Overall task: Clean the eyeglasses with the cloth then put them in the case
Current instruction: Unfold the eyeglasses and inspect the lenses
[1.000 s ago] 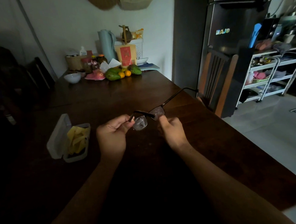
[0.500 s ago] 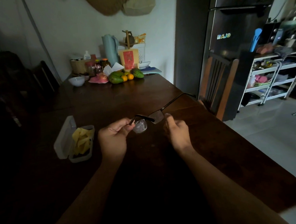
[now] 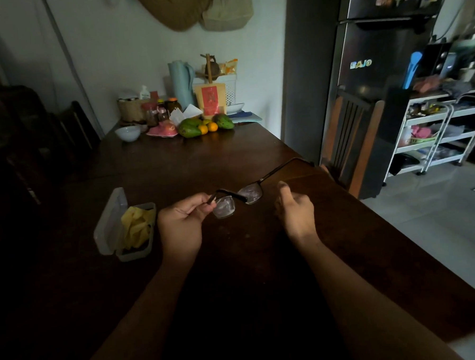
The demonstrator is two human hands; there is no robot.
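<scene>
Eyeglasses (image 3: pixel 240 198): held in the air above the dark wooden table (image 3: pixel 202 165), in front of the person, between the two hands. Dark thin frame, both lenses look smudged. One temple arm sticks out, away and to the right; the other end is buried in the left grip.

Left hand (image 3: pixel 182 226): fingers curled, thumb and fingertips pinching the frame at its left end, beside the left lens. It alone carries the glasses.

Right hand (image 3: pixel 297 212): just beside the right lens, not touching it. Thumb up, fingers loosely curled, holding nothing.

Case (image 3: pixel 109 225): pale translucent plastic, lying on the table left of the left hand, near it but apart. Lid is swung open and stands on the left side. Yellow cloth (image 3: pixel 137 226) lies crumpled inside the tray half, partly over the rim.

Far end of the table, against the wall: white bowl (image 3: pixel 128 133), green and orange fruit (image 3: pixel 200 126), jars, a pale blue jug (image 3: pixel 180 83). A wooden chair (image 3: pixel 349 135) stands at the right edge, with a dark fridge (image 3: pixel 377 90) behind it and a white wheeled rack (image 3: pixel 434 133) further right.

Room is dim; fine detail on the grip is hard to read.
</scene>
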